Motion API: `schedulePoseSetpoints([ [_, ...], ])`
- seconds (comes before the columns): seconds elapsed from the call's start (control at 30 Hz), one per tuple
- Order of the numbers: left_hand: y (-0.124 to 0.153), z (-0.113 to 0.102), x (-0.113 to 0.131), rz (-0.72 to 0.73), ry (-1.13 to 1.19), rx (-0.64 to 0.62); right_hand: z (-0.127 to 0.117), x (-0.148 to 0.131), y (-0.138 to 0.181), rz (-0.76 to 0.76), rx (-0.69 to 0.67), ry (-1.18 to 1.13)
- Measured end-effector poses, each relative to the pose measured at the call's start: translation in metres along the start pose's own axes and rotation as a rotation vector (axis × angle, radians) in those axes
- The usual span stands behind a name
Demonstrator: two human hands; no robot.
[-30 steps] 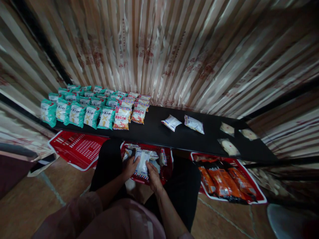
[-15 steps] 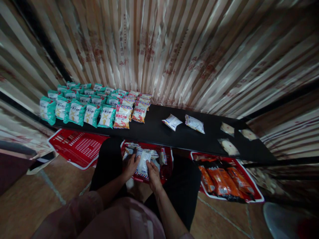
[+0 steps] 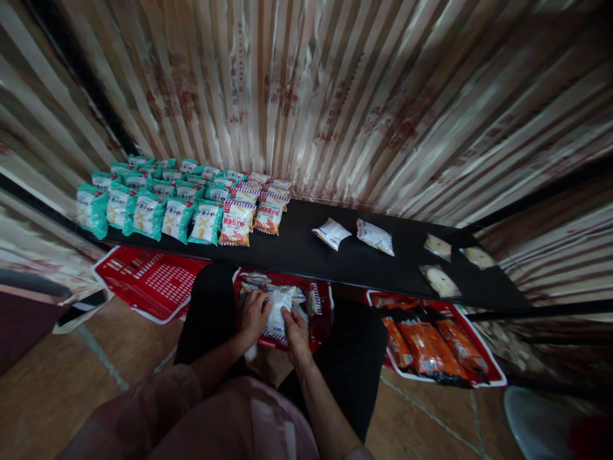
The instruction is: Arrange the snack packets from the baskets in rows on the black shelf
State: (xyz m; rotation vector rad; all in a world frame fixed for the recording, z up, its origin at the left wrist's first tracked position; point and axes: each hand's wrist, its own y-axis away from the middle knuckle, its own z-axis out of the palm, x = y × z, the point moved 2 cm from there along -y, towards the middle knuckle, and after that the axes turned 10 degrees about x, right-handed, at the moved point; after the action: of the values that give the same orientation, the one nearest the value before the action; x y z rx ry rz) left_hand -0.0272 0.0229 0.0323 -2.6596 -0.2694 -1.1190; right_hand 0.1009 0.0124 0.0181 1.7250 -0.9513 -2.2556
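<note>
Between my knees, a white snack bag with a striped edge is held over a red basket. My left hand grips its left side with bent fingers. On its right side my right hand holds on, thumb on the face of the bag. Other striped-edge bags lie in the basket, partly hidden by my hands. On the black shelf above, white-and-orange snack bags stand upright in short rows. Two more white bags lie flat farther right.
Rows of teal snack bags fill the shelf's left end. Several pale clear-wrapped packets lie at its right end. Below are a red basket on the left and a basket of orange bags on the right. A striped curtain hangs behind.
My left hand has shifted slightly, its fingers now more curled over the bag's left edge. The bag is tilted a little differently. Things on the shelf have not moved.
</note>
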Motion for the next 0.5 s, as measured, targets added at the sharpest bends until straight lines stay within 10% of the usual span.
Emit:
schedulePoseSetpoints([
  [0.5, 0.0, -0.005, 0.016, -0.094, 0.042, -0.098, 0.001, -0.007, -0.002, -0.206, 0.031, 0.217],
])
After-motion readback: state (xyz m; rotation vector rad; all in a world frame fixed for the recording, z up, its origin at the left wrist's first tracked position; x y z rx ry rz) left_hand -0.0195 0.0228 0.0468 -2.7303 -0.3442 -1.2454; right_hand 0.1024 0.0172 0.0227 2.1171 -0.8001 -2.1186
